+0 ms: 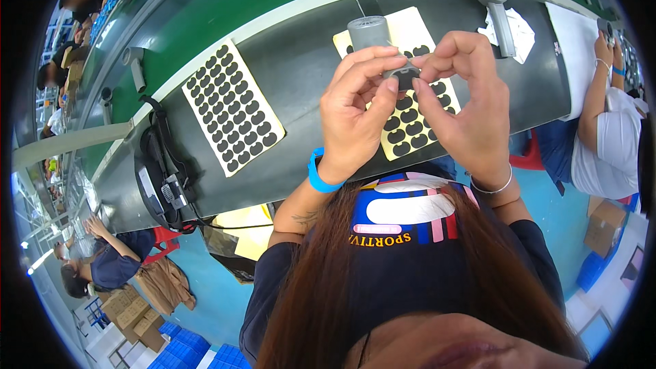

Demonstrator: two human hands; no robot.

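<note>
Dark piece, long axis roughly sideways, pinched between fingers of left hand, right hand

From where I watched, the counter looked dark and smooth, with a dull sheen. The left sheet read as smooth pale paper, and its black pads as matt; I could not tell foam from felt. The small held piece seemed to be dark plastic. I took the handheld fan for satin grey plastic, and the white wrap under it was soft and crumpled, cloth or paper. The blue wristband looked smooth and rubbery. The dark shirt was matt cloth, the stacked boxes dull brown cardboard.
</note>
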